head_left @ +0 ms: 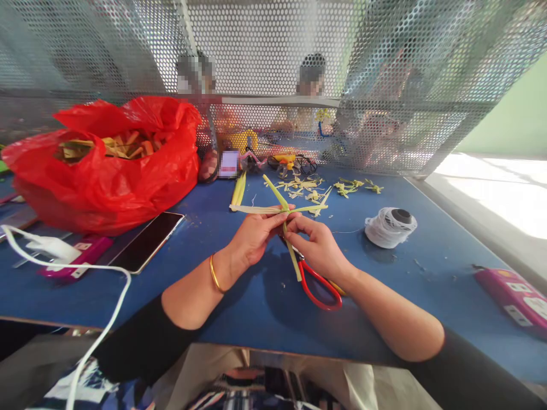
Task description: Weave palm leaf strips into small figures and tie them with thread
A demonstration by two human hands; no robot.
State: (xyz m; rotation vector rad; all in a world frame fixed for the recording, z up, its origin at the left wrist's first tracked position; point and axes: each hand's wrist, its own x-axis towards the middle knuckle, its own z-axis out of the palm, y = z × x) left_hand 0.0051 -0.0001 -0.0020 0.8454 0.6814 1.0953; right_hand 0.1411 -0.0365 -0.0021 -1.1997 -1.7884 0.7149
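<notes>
Between my hands, over the blue table, is a cross of folded pale-green leaf strips [277, 193], with arms pointing left, right, up and toward me. My left hand [256, 230] pinches it near the crossing from the left. My right hand [314, 236] has its fingers closed on the strip that hangs down toward me, close to the crossing. Below my right hand lie red-handled scissors [318, 304], their blades mostly hidden. A bundle of yellow-green leaf strips [239, 191] rests just beyond my left hand.
Leaf scraps [305, 185] lie beyond my hands. A spool of white thread [390, 228] stands right. At left are a red plastic bag [171, 148] of leaf pieces, a phone [147, 242] and a white cable [123, 290]. A perforated metal screen [273, 51] borders the back; people sit behind it.
</notes>
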